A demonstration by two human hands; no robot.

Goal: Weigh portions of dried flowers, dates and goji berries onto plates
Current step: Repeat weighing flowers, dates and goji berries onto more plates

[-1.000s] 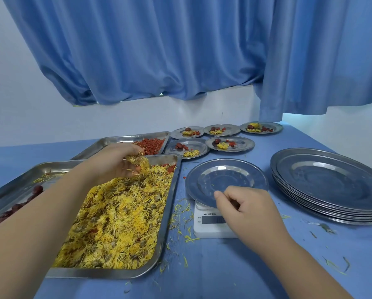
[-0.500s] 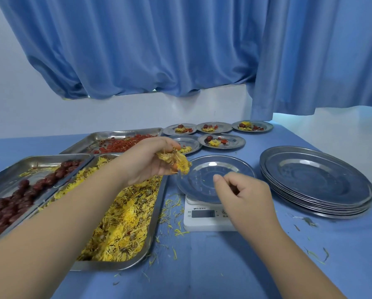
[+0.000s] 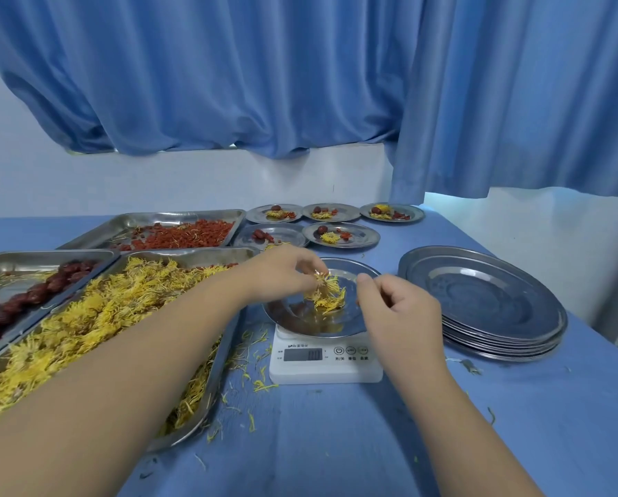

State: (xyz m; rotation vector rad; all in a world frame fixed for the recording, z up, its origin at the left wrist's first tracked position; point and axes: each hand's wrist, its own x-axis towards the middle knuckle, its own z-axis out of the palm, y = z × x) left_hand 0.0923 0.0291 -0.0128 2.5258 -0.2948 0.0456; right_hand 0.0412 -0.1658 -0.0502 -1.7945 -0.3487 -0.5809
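Desk (image 3: pixel 336 443), blue cover. At 9 o'clock from the scale (image 3: pixel 325 364): steel tray of dates (image 3: pixel 13 263), cut off by the frame edge. Next toward the scale: tray of dried flowers (image 3: pixel 210 255), yellow, heaped; the left forearm lies across it. At 11 o'clock: tray of goji berries (image 3: pixel 139 220). Loose petals (image 3: pixel 261 385) lie scattered on the desk at the scale's 8 o'clock. Left hand (image 3: pixel 282 274) is over the plate (image 3: pixel 293 317) that sits on the scale, fingertips pinching a clump of flowers (image 3: pixel 327 294) whose lower end rests near the plate's middle. Scale display blurred, reading not legible. At 12 o'clock, far side of the desk: five small plates (image 3: pixel 366 235) carrying yellow and red portions. Right hand (image 3: pixel 397 313) is at the plate's 3 o'clock rim, fingers loosely curled, nothing seen in it; contact with the rim cannot be told. At 3 o'clock of the scale: stack of bare plates (image 3: pixel 479 299), apart from the scale.
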